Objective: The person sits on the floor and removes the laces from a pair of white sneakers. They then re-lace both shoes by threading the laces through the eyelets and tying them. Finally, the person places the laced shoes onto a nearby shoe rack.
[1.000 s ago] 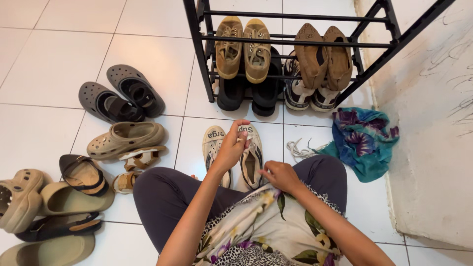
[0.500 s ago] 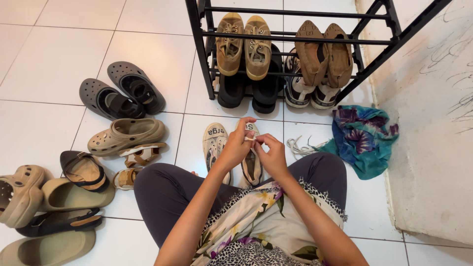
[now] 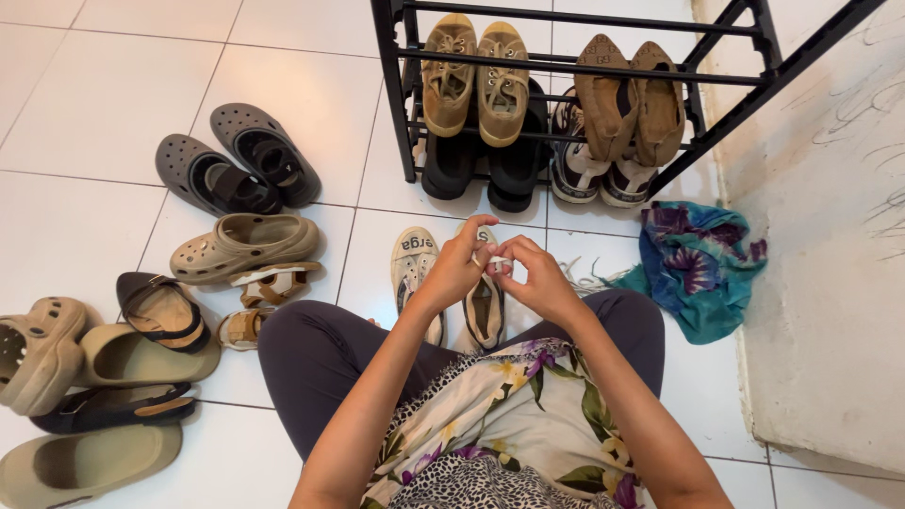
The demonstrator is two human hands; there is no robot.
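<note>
I sit cross-legged on a white tiled floor. A pair of cream sneakers (image 3: 412, 267) lies in front of my knees. Both hands meet just above the right sneaker (image 3: 485, 311). My left hand (image 3: 462, 267) and my right hand (image 3: 534, 275) pinch a small white piece, seemingly a shoelace end (image 3: 499, 261), between their fingertips. What exactly the piece is stays hard to tell. A loose whitish lace (image 3: 577, 277) lies on the tile just right of my hands.
A black shoe rack (image 3: 575, 66) stands ahead with tan sneakers (image 3: 474, 80), brown flats (image 3: 630, 99) and dark shoes beneath. Clogs and sandals (image 3: 240, 247) spread over the floor at left. A teal patterned cloth (image 3: 699, 269) lies by the rough wall at right.
My right hand rose from my lap to join the left hand above the right sneaker. Both now pinch the small white piece. The view shifted slightly.
</note>
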